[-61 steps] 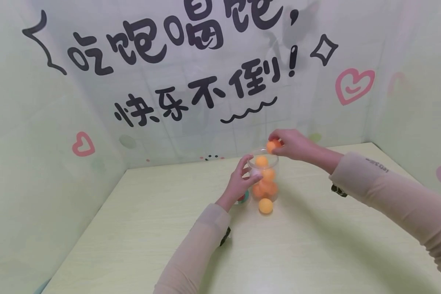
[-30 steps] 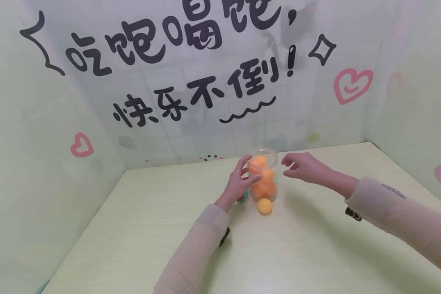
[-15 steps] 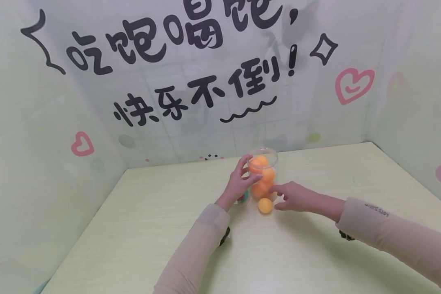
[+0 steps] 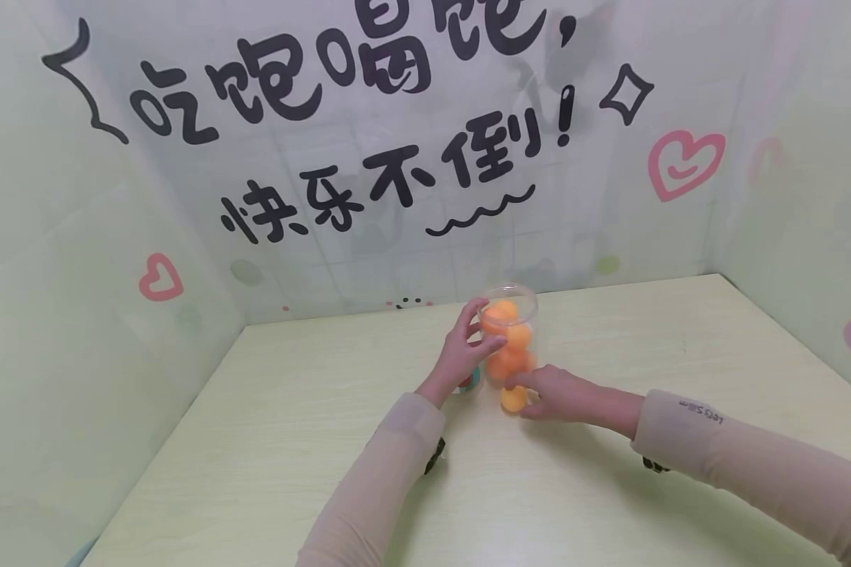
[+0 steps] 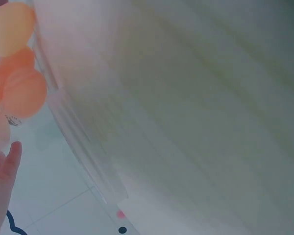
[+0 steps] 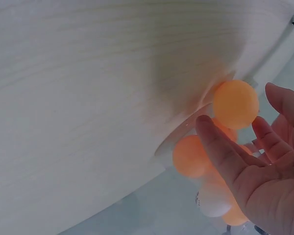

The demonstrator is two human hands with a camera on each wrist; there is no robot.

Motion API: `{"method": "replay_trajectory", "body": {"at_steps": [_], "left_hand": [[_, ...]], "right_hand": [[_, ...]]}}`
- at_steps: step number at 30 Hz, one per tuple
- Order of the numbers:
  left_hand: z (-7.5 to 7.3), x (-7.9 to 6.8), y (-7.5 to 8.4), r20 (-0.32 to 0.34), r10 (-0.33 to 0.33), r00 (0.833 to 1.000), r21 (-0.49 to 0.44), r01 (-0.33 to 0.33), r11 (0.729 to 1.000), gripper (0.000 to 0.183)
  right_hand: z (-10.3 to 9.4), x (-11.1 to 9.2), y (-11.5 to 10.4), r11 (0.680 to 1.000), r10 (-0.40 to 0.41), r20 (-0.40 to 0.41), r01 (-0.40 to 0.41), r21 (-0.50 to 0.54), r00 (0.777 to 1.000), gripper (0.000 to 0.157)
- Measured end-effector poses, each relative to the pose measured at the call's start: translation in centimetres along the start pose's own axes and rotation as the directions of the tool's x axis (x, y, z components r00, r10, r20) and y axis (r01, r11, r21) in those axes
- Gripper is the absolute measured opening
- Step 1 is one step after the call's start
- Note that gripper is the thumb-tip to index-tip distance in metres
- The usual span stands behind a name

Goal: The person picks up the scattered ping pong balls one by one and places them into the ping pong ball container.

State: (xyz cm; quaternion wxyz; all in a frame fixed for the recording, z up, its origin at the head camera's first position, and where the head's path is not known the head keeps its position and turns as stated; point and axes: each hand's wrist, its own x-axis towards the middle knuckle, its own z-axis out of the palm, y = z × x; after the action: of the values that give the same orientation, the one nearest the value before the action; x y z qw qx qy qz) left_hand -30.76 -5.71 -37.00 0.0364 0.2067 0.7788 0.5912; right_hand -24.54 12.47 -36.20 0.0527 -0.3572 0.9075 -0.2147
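A clear plastic jar [image 4: 521, 303] stands upright at the back of the table, with several orange ping-pong balls [image 4: 516, 337] inside. My left hand [image 4: 461, 350] grips the jar's left side, thumb in front and fingers behind. A white ball [image 6: 215, 198] with dark print shows in the jar in the right wrist view. One loose orange ping-pong ball [image 4: 514, 400] lies on the table just in front of the jar. Around it curl the thumb and fingers of my right hand [image 4: 556, 394]; the right wrist view has that ball [image 6: 236, 104] between the fingertips.
A small round teal and red object [image 4: 472, 379] sits left of the jar, partly hidden by the left wrist. Pale wood tabletop [image 4: 312, 425] surrounds everything. A printed curtain-like backdrop [image 4: 397, 260] rises behind the table's back edge.
My right hand let an orange ball into the jar, drew back to the right, then came down and leftward to the loose ball. The left hand has stayed on the jar.
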Motion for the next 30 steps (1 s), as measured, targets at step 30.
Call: {"method": "replay_trajectory", "body": {"at_steps": [30], "left_hand": [[-0.2, -1.2, 2.8, 0.024, -0.004, 1.000, -0.025, 0.005, 1.000, 0.065]], "right_hand": [[-2.0, -0.3, 0.8, 0.987, 0.154, 0.039, -0.153, -0.041, 0.987, 0.019]]}}
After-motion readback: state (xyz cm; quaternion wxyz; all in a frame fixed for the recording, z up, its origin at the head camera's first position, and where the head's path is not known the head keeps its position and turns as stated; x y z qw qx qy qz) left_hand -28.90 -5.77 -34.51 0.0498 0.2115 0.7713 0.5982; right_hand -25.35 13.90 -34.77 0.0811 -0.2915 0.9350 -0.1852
